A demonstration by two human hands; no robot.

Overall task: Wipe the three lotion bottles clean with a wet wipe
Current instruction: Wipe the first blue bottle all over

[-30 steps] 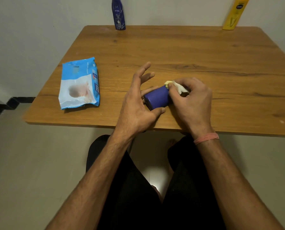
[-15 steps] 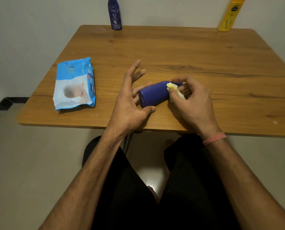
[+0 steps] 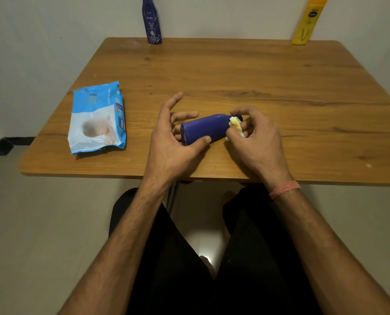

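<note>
Head view, purple bottle [image 3: 203,130] lying left-right, base toward spread left hand [image 3: 173,142], right hand [image 3: 257,135] pinching wet wipe [image 3: 235,123] at neck

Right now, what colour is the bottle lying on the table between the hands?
The bottle is deep blue-violet, seen in the head view.

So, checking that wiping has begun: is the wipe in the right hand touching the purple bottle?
Touching. The head view shows the right hand pressing the crumpled wipe onto the neck end of the purple bottle, no gap.
</note>
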